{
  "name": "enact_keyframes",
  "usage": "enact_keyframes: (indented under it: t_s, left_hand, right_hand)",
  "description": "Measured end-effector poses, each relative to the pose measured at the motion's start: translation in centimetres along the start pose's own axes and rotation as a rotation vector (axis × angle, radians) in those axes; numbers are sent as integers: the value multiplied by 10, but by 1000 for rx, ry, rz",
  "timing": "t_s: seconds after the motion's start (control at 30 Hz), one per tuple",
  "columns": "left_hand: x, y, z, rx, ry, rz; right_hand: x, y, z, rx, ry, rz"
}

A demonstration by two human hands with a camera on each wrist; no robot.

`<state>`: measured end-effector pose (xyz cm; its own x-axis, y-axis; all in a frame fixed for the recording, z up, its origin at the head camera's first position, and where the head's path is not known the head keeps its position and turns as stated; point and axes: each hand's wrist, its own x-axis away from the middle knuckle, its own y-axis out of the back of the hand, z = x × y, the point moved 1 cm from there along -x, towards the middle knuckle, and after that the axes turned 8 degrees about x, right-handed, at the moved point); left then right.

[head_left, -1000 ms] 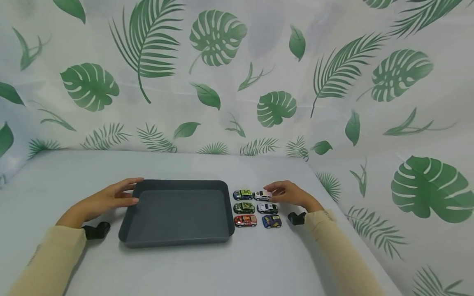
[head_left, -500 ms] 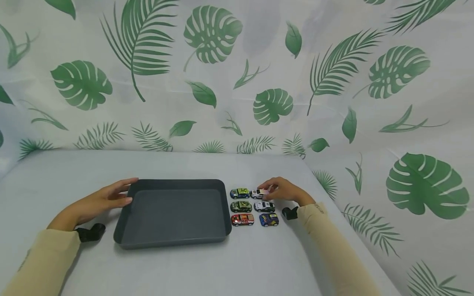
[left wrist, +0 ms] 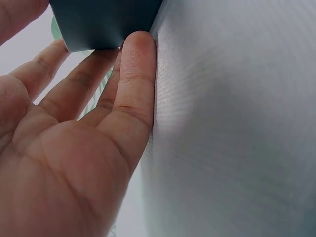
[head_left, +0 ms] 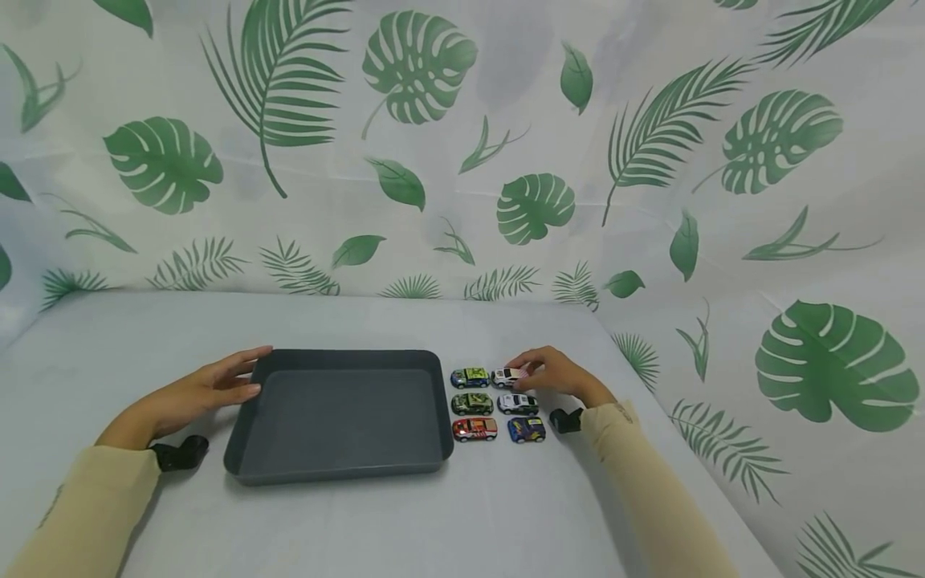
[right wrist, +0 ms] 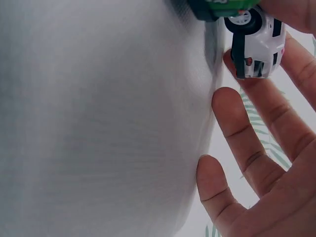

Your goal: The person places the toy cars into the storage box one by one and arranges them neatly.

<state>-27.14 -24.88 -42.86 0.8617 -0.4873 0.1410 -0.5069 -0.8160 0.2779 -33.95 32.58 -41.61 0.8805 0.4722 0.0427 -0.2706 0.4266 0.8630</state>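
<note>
A dark grey rectangular tray (head_left: pixel 340 474) lies on the white table, and my left hand (head_left: pixel 195 397) touches its left side with extended fingers. In the left wrist view those fingers (left wrist: pixel 136 74) rest against the tray's outer wall (left wrist: pixel 106 24). Right of the tray, my right hand (head_left: pixel 564 377) pinches a white toy car (head_left: pixel 503 377) between thumb and fingers. The right wrist view shows one end of this white car (right wrist: pixel 259 52), partly hidden by the thumb, with two lower fingers spread apart along the tabletop.
Several toy cars stand close by in two columns: a blue-and-yellow car (head_left: pixel 470 377), a camouflage car (head_left: pixel 473 404), a red car (head_left: pixel 474 429), a white-and-black car (head_left: pixel 518 404) and a dark blue car (head_left: pixel 526 429). A leaf-printed cloth (head_left: pixel 448 241) hangs behind the table.
My right hand has moved slightly left and closed its thumb and fingers around the white toy car. My left hand stays at the tray's side. The head view has shifted a little.
</note>
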Motion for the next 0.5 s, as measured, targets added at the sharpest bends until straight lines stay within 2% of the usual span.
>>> enact_keyframes:
  t_s: [0.33, 0.5]
  left_hand:
    - [-1, -1, 1, -3, 1, 1]
    - [0, -1, 0, 2, -13, 3]
  right_hand:
    - [4, 0, 7, -29, -12, -64]
    - [5, 4, 17, -23, 47, -101]
